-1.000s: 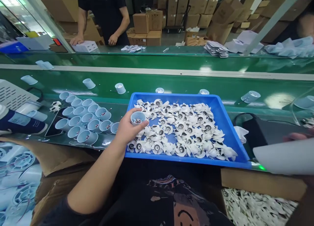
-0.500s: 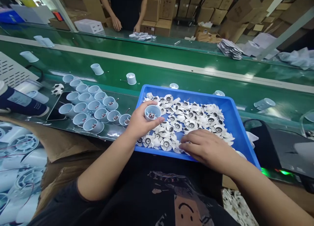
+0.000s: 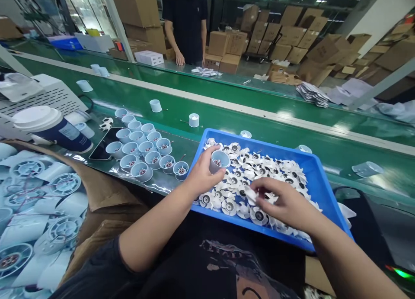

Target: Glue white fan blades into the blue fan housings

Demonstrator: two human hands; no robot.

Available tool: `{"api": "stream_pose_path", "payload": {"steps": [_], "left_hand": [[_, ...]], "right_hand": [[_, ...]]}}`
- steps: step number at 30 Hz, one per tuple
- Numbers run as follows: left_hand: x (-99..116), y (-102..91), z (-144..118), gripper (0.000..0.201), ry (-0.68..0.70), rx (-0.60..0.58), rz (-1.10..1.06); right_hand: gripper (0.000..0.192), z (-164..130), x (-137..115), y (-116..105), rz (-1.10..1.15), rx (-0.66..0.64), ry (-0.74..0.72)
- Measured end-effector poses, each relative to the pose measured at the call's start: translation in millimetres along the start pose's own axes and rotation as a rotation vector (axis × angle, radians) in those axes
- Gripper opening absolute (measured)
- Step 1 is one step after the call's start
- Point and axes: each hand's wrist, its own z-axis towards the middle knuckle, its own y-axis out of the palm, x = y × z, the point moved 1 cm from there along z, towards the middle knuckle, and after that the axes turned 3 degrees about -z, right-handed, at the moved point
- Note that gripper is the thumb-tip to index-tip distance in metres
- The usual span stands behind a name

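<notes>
My left hand (image 3: 201, 176) holds a small pale-blue cup-shaped housing (image 3: 219, 160) with a motor inside, its open end up, over the near left corner of the blue tray (image 3: 327, 191). The tray is filled with several white fan impellers (image 3: 275, 169). My right hand (image 3: 282, 202) hovers just above the tray's near side and pinches one white impeller (image 3: 251, 194) between thumb and fingers, a short way right of the housing.
Several more pale-blue housings (image 3: 142, 149) stand grouped left of the tray, beside a phone (image 3: 103, 148) and a lidded coffee cup (image 3: 52, 126). Loose housings (image 3: 193, 120) lie on the green conveyor belt. A cardboard box of fan frames (image 3: 35, 212) sits at my left. Another person (image 3: 186, 22) stands across the belt.
My right hand came into the tray, then lifted from the pile with an impeller pinched in it. My left hand kept the housing. The view turned left.
</notes>
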Motion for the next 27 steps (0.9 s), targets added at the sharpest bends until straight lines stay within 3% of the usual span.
{"api": "stream_pose_path", "payload": {"steps": [3,7,9,14,18,22,27], "left_hand": [[12.2,3.6,-5.9,0.064,0.140,-0.070,0.053],[36.9,13.7,-20.3,0.058,0.393,-0.221,0.160],[45.7,18.4,-27.6,0.058,0.442,-0.250,0.195],[52.4,23.8,-37.5,0.053,0.449,-0.184,0.242],[53.6,21.7,-38.3,0.050,0.422,-0.116,0.249],[57.3,18.5,-36.4,0.051,0.400,-0.086,0.277],[61.4,21.5,-37.8,0.048,0.569,-0.056,0.357]], "right_hand": [[0.034,-7.7,-1.2,0.5,0.289,0.181,0.039],[0.030,-17.9,-16.0,3.5,0.444,0.331,0.047],[0.022,-23.2,-28.1,0.6,0.379,0.385,0.026],[0.017,-28.7,-50.1,-6.4,-0.140,0.452,-0.066],[0.019,-22.5,-52.5,-4.9,-0.084,0.441,-0.058],[0.018,-20.1,-53.5,-6.7,-0.010,0.512,-0.068],[0.017,-15.6,-54.6,-2.9,-0.126,0.429,-0.064]]}}
